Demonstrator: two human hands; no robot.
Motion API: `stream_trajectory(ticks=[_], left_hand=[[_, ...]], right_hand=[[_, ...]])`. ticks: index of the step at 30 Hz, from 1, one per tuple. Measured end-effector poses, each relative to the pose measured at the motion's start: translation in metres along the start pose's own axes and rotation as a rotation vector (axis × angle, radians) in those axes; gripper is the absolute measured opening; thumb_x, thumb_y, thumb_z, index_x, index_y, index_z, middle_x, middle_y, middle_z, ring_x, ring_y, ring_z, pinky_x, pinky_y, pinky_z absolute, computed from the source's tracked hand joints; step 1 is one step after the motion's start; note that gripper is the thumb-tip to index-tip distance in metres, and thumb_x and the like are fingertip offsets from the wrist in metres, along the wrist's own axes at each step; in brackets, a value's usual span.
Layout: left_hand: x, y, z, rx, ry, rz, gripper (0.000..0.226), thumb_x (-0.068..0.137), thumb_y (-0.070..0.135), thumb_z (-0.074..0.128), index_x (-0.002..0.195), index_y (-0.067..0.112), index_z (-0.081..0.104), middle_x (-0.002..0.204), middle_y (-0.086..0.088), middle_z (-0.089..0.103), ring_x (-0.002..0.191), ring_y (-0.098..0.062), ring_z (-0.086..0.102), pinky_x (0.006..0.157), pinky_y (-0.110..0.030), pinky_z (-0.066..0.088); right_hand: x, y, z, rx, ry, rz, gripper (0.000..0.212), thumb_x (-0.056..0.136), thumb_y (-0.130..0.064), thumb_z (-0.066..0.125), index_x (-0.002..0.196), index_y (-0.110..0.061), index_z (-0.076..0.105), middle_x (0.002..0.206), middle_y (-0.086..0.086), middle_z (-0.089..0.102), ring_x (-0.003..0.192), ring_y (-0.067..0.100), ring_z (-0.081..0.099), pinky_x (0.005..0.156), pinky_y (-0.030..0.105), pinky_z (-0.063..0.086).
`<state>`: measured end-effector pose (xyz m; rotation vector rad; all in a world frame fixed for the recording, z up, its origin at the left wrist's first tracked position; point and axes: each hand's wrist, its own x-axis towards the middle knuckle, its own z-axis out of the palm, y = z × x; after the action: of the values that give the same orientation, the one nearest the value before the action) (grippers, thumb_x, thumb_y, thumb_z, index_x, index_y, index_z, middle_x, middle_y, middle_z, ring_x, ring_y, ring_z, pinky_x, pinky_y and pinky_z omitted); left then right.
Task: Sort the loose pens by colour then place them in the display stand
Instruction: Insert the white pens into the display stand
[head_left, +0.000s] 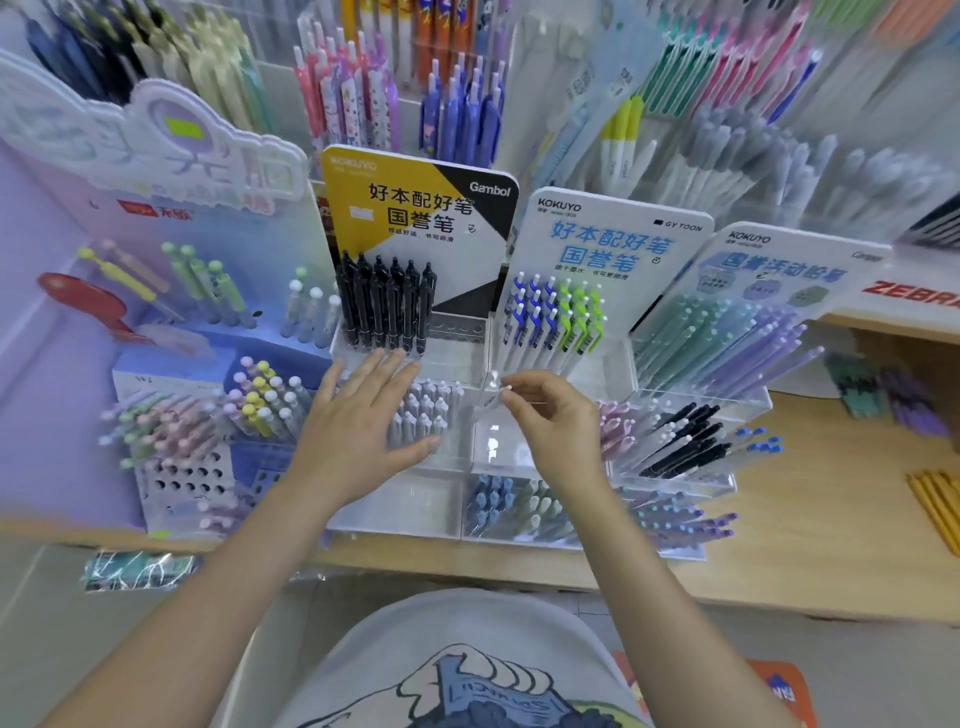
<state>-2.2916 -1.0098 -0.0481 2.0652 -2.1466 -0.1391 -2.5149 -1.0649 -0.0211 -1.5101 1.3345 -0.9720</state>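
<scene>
Bright, even light all round, shadows faint; glare on the clear acrylic display stand (493, 447); edges bend and blur heavily.

Left hand (358, 431) covers part of the grey pens (423, 413) in the clear display stand (467, 462). Right hand (558, 421) pinches something thin and pale, too blurred to tell if it is a pen. Purple stand (171, 291) at left and hanging packs (727, 78) at upper right are smeared, print unreadable. Red sign (914, 299) cut off by right edge. Yellow pencils (935, 499) cut by right edge. Shiny packet (140, 570) under the counter (831, 545) edge, lower left, contents unclear.
</scene>
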Motion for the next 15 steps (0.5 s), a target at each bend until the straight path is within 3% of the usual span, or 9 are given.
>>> stream_trajectory(ticks=[4, 10, 15], left_hand=[[0.002, -0.009, -0.005, -0.073, 0.005, 0.027, 0.094, 0.084, 0.083, 0.013, 0.158, 0.026, 0.024, 0.165, 0.006, 0.021, 0.153, -0.012, 0.012, 0.121, -0.041, 0.003], [0.003, -0.018, -0.003, -0.084, 0.003, 0.077, 0.086, 0.089, 0.078, 0.018, 0.157, 0.026, 0.026, 0.164, 0.007, 0.026, 0.152, -0.012, 0.017, 0.122, -0.045, 0.005], [0.003, -0.019, -0.002, -0.093, 0.014, 0.084, 0.086, 0.089, 0.077, 0.016, 0.157, 0.026, 0.027, 0.163, 0.006, 0.027, 0.152, -0.012, 0.017, 0.123, -0.046, 0.004]], right_hand=[[0.000, -0.007, 0.016, -0.064, -0.023, -0.029, 0.017, 0.087, -0.009, 0.073, 0.093, -0.025, 0.073, 0.089, -0.012, 0.073, 0.082, 0.004, 0.066, 0.080, 0.021, 0.053], [-0.007, -0.016, 0.010, 0.028, 0.083, -0.002, 0.013, 0.088, -0.010, 0.072, 0.096, -0.020, 0.074, 0.086, -0.011, 0.073, 0.083, 0.010, 0.069, 0.083, 0.028, 0.056], [-0.008, -0.018, 0.022, 0.009, 0.074, -0.007, 0.012, 0.089, -0.009, 0.072, 0.098, -0.015, 0.074, 0.088, -0.007, 0.074, 0.084, 0.009, 0.069, 0.086, 0.033, 0.057]])
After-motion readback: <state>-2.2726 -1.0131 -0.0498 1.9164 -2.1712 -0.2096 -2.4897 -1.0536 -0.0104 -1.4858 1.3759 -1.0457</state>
